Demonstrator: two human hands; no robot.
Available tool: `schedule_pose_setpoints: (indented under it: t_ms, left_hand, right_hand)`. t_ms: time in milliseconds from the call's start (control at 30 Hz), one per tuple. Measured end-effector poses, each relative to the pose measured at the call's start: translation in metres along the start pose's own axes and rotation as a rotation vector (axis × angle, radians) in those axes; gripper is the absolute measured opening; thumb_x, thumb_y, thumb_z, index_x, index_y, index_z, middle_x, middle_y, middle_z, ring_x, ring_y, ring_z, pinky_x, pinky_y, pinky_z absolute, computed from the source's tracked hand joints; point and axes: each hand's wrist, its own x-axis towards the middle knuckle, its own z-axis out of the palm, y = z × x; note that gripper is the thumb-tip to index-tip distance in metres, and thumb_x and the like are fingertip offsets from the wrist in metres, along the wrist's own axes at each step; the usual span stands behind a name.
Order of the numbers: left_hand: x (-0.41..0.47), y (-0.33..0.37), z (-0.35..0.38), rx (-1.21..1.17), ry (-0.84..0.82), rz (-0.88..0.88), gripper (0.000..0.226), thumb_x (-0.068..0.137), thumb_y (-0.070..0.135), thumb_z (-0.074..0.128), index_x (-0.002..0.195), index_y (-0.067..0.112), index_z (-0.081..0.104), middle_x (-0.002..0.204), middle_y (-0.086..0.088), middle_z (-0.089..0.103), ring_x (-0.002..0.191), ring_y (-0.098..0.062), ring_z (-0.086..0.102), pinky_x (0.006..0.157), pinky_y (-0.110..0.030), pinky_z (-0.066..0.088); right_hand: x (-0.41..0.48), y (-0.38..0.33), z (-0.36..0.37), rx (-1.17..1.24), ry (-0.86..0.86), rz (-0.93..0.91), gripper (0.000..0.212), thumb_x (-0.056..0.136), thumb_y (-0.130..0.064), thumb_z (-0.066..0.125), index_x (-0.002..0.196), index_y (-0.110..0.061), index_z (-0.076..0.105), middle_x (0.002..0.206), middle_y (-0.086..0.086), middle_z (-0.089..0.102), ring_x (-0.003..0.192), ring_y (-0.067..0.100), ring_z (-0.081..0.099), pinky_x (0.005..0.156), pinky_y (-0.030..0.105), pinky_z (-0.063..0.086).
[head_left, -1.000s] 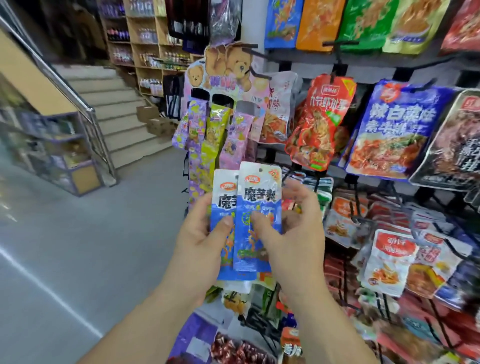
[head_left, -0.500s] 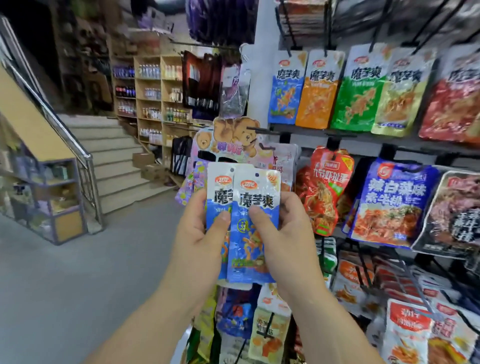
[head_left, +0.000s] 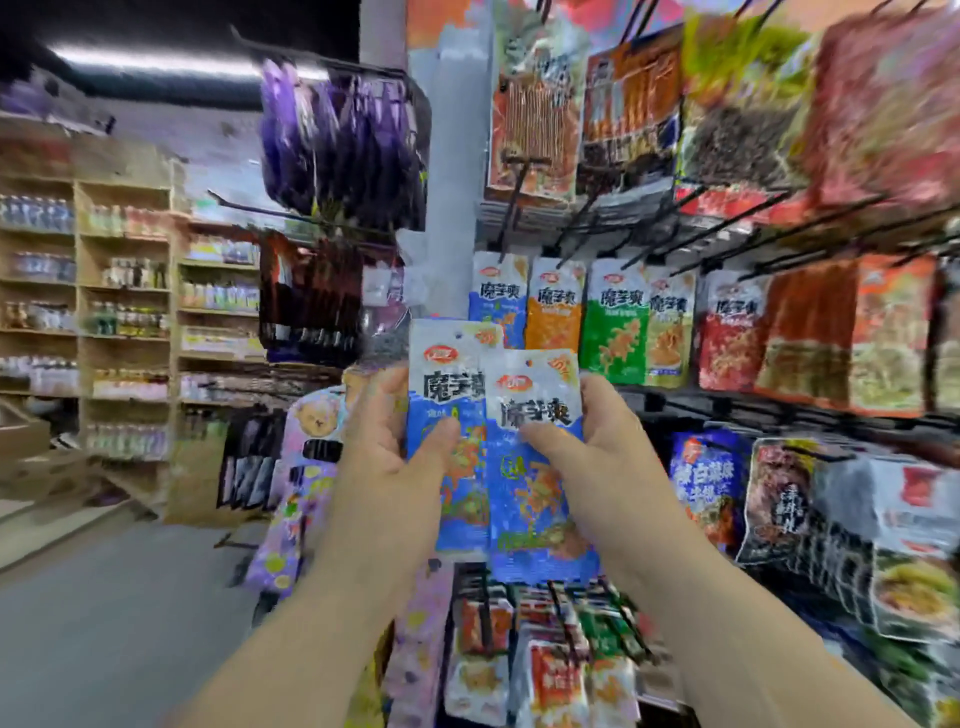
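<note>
Two blue-and-white snack packets are held up side by side in front of a snack rack, and the picture is blurred by motion. My left hand (head_left: 395, 457) pinches the left packet (head_left: 447, 395), thumb on its front. My right hand (head_left: 597, 467) pinches the right packet (head_left: 535, 499), which overlaps the left one and sits slightly lower. Just above and behind them a matching blue packet (head_left: 496, 296) hangs on a black hook in a row with orange, green, yellow and red packets.
The rack at the right is dense with hanging snack bags on black hooks (head_left: 727, 218). Purple bags (head_left: 332, 135) hang at the upper middle. Wooden shelves with bottles (head_left: 124, 312) stand at the left, with grey floor (head_left: 104, 623) in front.
The view has swung upward and both hands have lifted the two packets toward the upper row of matching packets. The right packet now sits lower than the left one.
</note>
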Motion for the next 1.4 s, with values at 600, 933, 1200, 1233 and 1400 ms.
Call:
schedule_pose_setpoints:
  t_ms: [600, 933, 1200, 1233, 1400]
  left_hand:
    - [0.021, 0.017, -0.004, -0.007, 0.124, 0.023, 0.040, 0.105, 0.006, 0.057, 0.120, 0.043, 0.056, 0.113, 0.002, 0.077, 0.100, -0.030, 0.076, 0.076, -0.056, 0.064]
    - [0.024, 0.018, -0.008, -0.030, 0.108, 0.036, 0.038, 0.105, 0.005, 0.056, 0.122, 0.039, 0.057, 0.114, -0.002, 0.077, 0.098, -0.030, 0.077, 0.071, -0.050, 0.065]
    - [0.027, 0.015, -0.011, -0.012, 0.103, 0.052, 0.038, 0.104, 0.006, 0.057, 0.123, 0.039, 0.056, 0.115, -0.002, 0.077, 0.096, -0.028, 0.078, 0.071, -0.049, 0.065]
    - [0.027, 0.014, -0.011, -0.018, 0.104, 0.051, 0.038, 0.104, 0.005, 0.057, 0.123, 0.039, 0.056, 0.115, -0.002, 0.077, 0.095, -0.028, 0.078, 0.069, -0.047, 0.066]
    - [0.027, 0.010, -0.015, -0.010, 0.111, 0.053, 0.040, 0.104, 0.006, 0.057, 0.121, 0.043, 0.057, 0.115, 0.000, 0.077, 0.095, -0.026, 0.078, 0.067, -0.043, 0.065]
  right_hand:
    - [0.143, -0.070, 0.001, -0.225, 0.229, -0.127, 0.050, 0.105, -0.029, 0.054, 0.062, -0.020, 0.031, 0.053, -0.005, 0.026, 0.052, 0.019, 0.021, 0.056, 0.032, 0.016]
    - [0.161, -0.066, 0.011, -0.180, 0.240, -0.065, 0.046, 0.095, -0.025, 0.062, 0.059, -0.022, 0.033, 0.046, -0.007, 0.020, 0.057, 0.022, 0.019, 0.064, 0.038, 0.021]
    - [0.168, -0.065, 0.012, -0.154, 0.254, -0.098, 0.068, 0.091, -0.023, 0.065, 0.036, -0.017, 0.026, 0.040, -0.011, 0.014, 0.047, 0.020, 0.014, 0.054, 0.032, 0.019]
    - [0.169, -0.065, 0.013, -0.140, 0.262, -0.101, 0.066, 0.090, -0.022, 0.065, 0.037, -0.017, 0.027, 0.042, -0.010, 0.014, 0.049, 0.021, 0.015, 0.054, 0.035, 0.022]
    - [0.169, -0.070, 0.015, -0.183, 0.304, -0.122, 0.059, 0.089, -0.020, 0.061, 0.044, -0.020, 0.022, 0.040, -0.009, 0.014, 0.046, 0.020, 0.011, 0.053, 0.030, 0.014]
